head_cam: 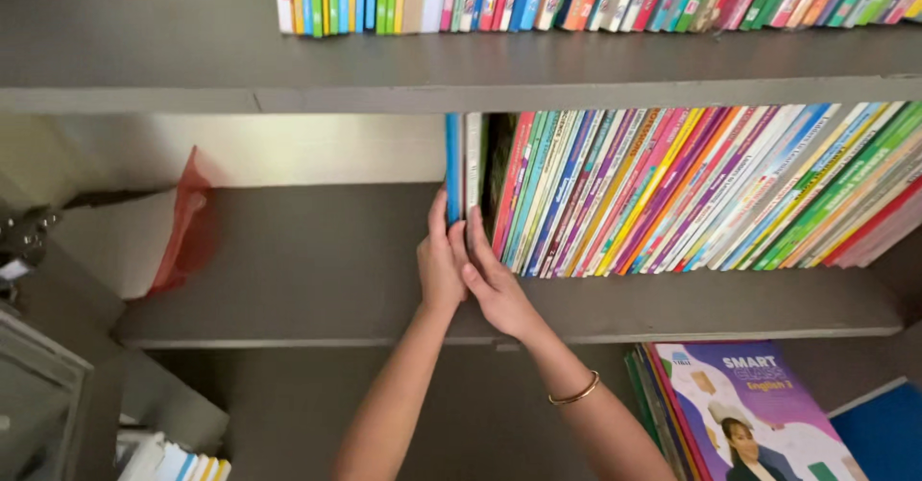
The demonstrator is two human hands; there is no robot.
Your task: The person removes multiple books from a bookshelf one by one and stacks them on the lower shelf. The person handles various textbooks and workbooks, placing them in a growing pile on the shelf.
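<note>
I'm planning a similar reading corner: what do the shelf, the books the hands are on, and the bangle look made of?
Shelf: probably painted wood or board, matt grey, with a visible joint line.
Books under the left hand and right hand: thin paperbacks, with glossy paper or card covers that catch light.
Bangle: looks like polished gold-coloured metal, thin and shiny.
</note>
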